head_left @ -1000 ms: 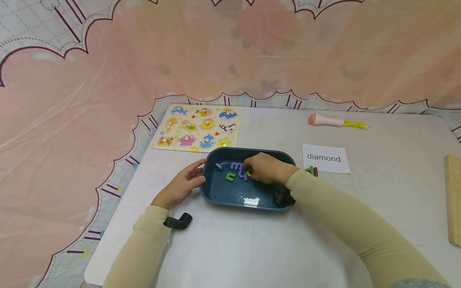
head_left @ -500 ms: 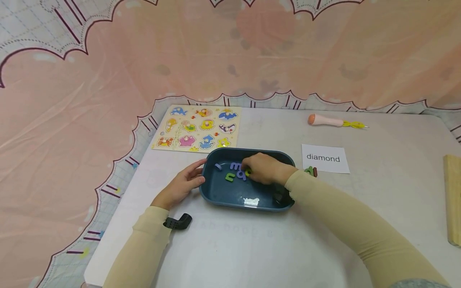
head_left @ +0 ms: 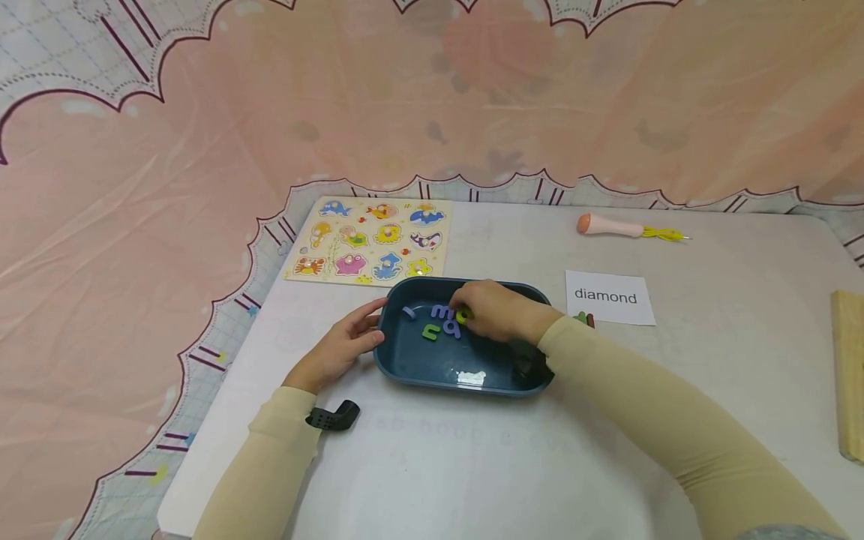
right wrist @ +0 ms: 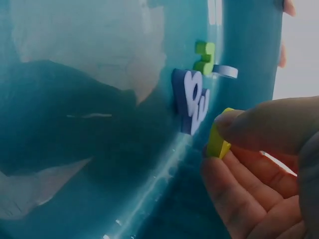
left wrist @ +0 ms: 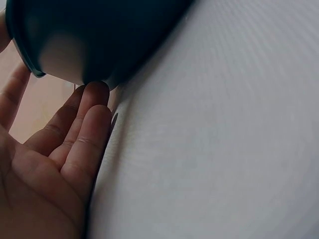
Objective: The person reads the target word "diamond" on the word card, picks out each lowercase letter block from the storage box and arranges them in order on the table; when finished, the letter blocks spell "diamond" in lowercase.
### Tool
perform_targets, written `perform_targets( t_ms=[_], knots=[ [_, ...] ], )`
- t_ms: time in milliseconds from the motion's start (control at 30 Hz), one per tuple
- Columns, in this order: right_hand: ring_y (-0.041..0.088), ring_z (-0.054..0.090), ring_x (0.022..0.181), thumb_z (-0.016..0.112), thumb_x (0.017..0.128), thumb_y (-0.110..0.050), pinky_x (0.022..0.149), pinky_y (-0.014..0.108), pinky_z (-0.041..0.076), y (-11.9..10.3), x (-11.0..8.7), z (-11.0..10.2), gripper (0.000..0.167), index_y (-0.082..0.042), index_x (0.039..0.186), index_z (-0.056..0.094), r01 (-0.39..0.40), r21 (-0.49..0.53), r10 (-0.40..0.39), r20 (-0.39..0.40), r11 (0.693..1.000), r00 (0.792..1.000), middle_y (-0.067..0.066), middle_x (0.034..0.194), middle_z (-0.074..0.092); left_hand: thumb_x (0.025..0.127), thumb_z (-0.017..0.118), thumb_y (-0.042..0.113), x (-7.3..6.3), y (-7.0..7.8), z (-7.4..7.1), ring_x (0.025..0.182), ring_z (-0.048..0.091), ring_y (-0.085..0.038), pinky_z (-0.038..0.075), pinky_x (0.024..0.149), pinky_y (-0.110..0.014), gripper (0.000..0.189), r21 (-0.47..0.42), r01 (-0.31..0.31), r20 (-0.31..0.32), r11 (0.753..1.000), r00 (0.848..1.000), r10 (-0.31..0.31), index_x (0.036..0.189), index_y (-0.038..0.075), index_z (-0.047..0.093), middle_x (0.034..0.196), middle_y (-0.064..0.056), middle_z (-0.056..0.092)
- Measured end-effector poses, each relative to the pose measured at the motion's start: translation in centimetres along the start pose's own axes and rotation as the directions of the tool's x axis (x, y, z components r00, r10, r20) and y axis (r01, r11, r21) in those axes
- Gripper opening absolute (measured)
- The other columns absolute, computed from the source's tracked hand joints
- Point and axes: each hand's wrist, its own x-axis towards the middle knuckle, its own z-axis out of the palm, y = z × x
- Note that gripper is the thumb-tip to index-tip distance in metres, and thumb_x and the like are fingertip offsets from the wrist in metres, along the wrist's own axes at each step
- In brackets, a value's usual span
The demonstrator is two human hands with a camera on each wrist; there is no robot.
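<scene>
My right hand reaches into the dark blue tray and pinches a yellow letter between thumb and fingertips. To its left lie a purple m, a purple q, a green n and a slim purple piece. At the tray's left end, my left hand touches the outer wall with its fingers and thumb spread along the rim. In the left wrist view, its fingertips rest under the tray's side.
Right of the tray lies a white card printed "diamond", with a green letter and a brown piece at its lower edge. An animal puzzle board is behind the tray. A pink-handled tool and a wooden board lie further right.
The right hand has risen slightly with the yellow letter, which now shows more between the fingers. The left hand and the tray stay in place.
</scene>
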Motion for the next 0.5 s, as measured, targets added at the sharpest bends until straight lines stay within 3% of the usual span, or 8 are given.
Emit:
perform_targets(
  t_ms=[300, 500],
  knots=[
    [0.023, 0.058, 0.110, 0.065, 0.097, -0.009, 0.105, 0.040, 0.045, -0.5, -0.9, -1.0, 0.031, -0.005, 0.127, 0.065, 0.003, -0.034, -0.005, -0.039, 0.999, 0.999, 0.009, 0.125, 0.064, 0.102, 0.061, 0.026, 0.0, 0.0, 0.0, 0.141, 0.037, -0.041, 0.029, 0.112, -0.059, 0.066, 0.005, 0.002, 0.000, 1.000, 1.000, -0.002, 0.159, 0.020, 0.029, 0.155, -0.024, 0.035],
    [0.024, 0.059, 0.109, 0.065, 0.096, -0.007, 0.103, 0.038, 0.047, -0.7, -1.9, -1.7, 0.032, -0.002, 0.127, 0.065, 0.065, -0.025, -0.068, -0.115, 0.998, 0.991, 0.010, 0.124, 0.064, 0.102, 0.061, 0.028, 0.0, -0.1, 0.0, 0.140, 0.037, -0.041, 0.029, 0.112, -0.058, 0.067, 0.007, 0.002, 0.001, 1.000, 1.000, -0.002, 0.159, 0.020, 0.029, 0.155, -0.025, 0.035]
  ],
)
